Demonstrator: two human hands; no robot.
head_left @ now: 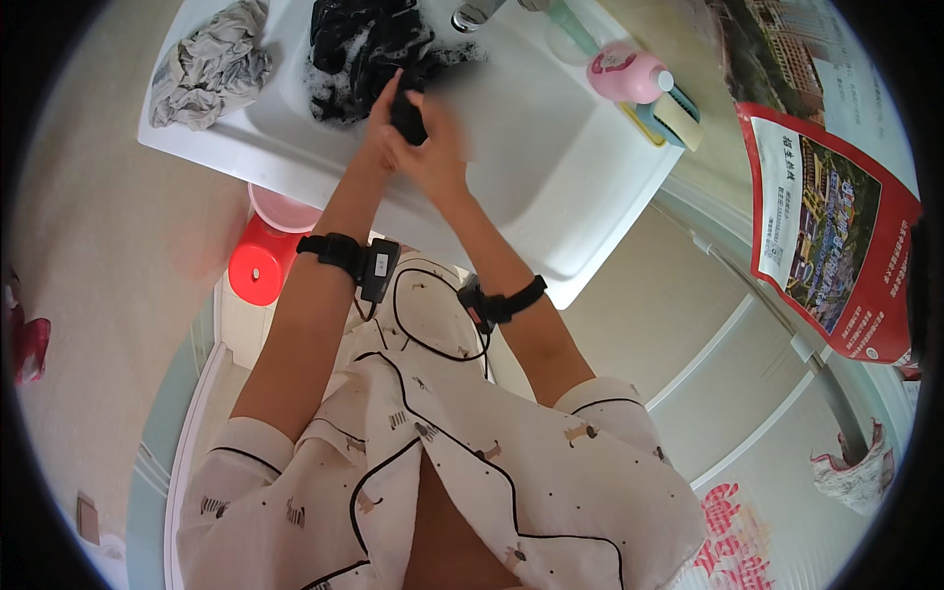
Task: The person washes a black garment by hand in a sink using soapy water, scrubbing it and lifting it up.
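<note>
Wet black cloth (369, 55) lies in suds in the left part of a white washbasin (523, 169). Part of it runs up between my two hands, which are close together over the basin's near side. My left hand (382, 136) grips this black piece from the left, thumb towards the other hand. My right hand (440, 144) holds it from the right and is blurred by motion. A darker blurred stretch of cloth passes behind the right fingers, so its outline there is unclear. Both forearms wear black strapped devices joined by a cable.
A crumpled grey-white cloth (214, 66) rests on the basin's left rim. At the right rim stand a pink bottle (627, 72) and a brush with a pale handle (667, 118). The metal faucet (476, 13) is at the back. A red stool (258, 262) and pink tub (284, 209) are below left.
</note>
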